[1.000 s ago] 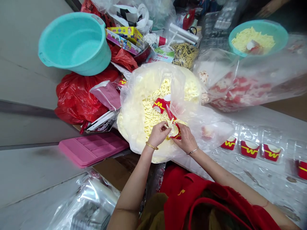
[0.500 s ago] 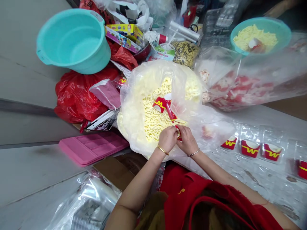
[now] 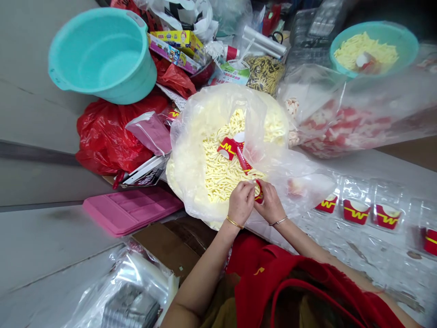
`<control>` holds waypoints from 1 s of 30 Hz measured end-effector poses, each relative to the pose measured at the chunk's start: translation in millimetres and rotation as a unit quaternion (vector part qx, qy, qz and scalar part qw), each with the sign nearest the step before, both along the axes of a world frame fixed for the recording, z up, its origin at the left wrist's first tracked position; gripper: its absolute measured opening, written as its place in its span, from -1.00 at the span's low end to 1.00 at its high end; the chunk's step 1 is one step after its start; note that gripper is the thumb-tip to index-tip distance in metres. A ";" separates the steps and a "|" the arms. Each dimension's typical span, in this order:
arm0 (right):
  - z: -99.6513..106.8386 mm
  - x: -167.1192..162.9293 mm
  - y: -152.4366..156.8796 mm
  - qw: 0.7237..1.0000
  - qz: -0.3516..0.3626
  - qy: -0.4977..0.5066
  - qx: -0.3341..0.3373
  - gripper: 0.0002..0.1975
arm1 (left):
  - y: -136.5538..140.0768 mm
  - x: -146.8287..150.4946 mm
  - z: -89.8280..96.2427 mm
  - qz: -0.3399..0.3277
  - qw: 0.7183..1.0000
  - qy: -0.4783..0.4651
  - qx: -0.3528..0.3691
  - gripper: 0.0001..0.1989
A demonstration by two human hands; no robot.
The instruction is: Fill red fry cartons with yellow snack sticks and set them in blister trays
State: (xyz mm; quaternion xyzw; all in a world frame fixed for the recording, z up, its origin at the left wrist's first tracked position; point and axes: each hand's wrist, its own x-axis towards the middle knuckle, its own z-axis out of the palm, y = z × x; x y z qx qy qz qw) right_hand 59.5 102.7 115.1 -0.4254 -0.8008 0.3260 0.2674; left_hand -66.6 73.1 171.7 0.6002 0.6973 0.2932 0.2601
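Note:
My right hand (image 3: pixel 271 203) grips a small red fries box (image 3: pixel 259 192) with a yellow mark, over the near edge of a large clear plastic bag (image 3: pixel 191 136). Pressed up to the box's left side is my left hand (image 3: pixel 241 201), its fingers pinched; what lies in them is hidden. Pale yellow toy-like fries (image 3: pixel 218 177) fill the open bag just beyond both hands. On top of them lie another red fries box (image 3: pixel 226 148) and a red nested stack of boxes (image 3: pixel 243 160).
Clear blister packs with red boxes (image 3: pixel 356 212) line the table at right. A clear bag of red and white pieces (image 3: pixel 351 123) lies behind them. Teal basins (image 3: pixel 102 54) stand at back left and back right. A pink tray (image 3: pixel 133 209) and red bag (image 3: pixel 105 136) sit left.
Both hands have shifted slightly right and nearer to me, parting a little, so more of the red fries box shows between them. The view has moved slightly.

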 end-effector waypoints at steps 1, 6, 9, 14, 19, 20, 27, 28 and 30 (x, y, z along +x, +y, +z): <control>0.5 1.0 -0.4 1.000 -0.002 0.004 -0.002 -0.40 | -3.2 3.4 3.1 -0.014 1.000 0.022 -0.002 -0.78; 9.7 7.4 -7.9 0.999 -0.003 0.048 0.009 -0.56 | -14.8 18.5 23.3 -0.072 0.990 0.116 -0.024 -0.78; 17.5 12.5 -17.0 0.996 -0.029 0.081 0.011 -0.54 | -18.0 21.5 29.2 -0.099 0.990 0.096 -0.007 -0.82; 30.5 26.8 -32.6 0.993 -0.059 0.104 0.002 -0.41 | -28.3 36.4 33.3 -0.037 0.997 0.037 0.049 -0.63; 44.6 70.8 -38.4 0.986 -0.128 0.107 0.010 -0.49 | -28.1 90.2 39.2 -0.095 0.987 0.106 0.076 -0.66; 46.2 86.2 -37.1 0.983 -0.148 0.104 0.013 -0.48 | -23.0 105.7 40.0 -0.115 0.983 0.122 0.076 -0.67; 35.9 254.1 -37.8 0.933 -0.351 0.074 0.030 -0.47 | 31.0 279.3 35.0 -0.367 0.917 0.149 0.054 -0.70; 32.1 282.4 -41.7 0.922 -0.379 0.070 0.028 -0.48 | 34.8 310.8 32.4 -0.397 0.905 0.148 0.043 -0.70; 23.6 339.3 -49.7 0.901 -0.429 0.059 0.026 -0.50 | 39.6 374.5 25.0 -0.448 0.882 0.141 0.022 -0.72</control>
